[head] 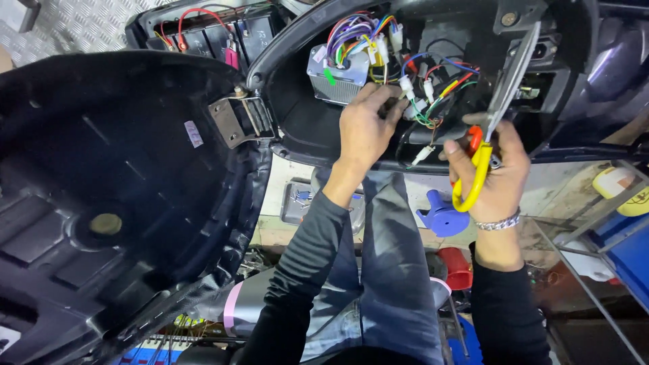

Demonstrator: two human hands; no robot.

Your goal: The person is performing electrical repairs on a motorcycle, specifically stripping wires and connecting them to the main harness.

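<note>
At nine o'clock we see the raised black seat (101,203) with its underside toward us, joined by a metal hinge (240,118) to the open compartment (297,128). Toward twelve o'clock our left hand (365,128) reaches into that compartment; its fingers (389,101) curl loosely among the bundle of coloured wires (426,98), just below the ribbed silver controller box (334,78), though we cannot tell whether they actually pinch a wire. At two o'clock our right hand (497,169) is closed around the yellow handles of a pair of scissors (493,122), whose long grey blades point up past the wires toward the compartment rim. At four o'clock a blue plastic part (443,216) lies on the floor.
</note>
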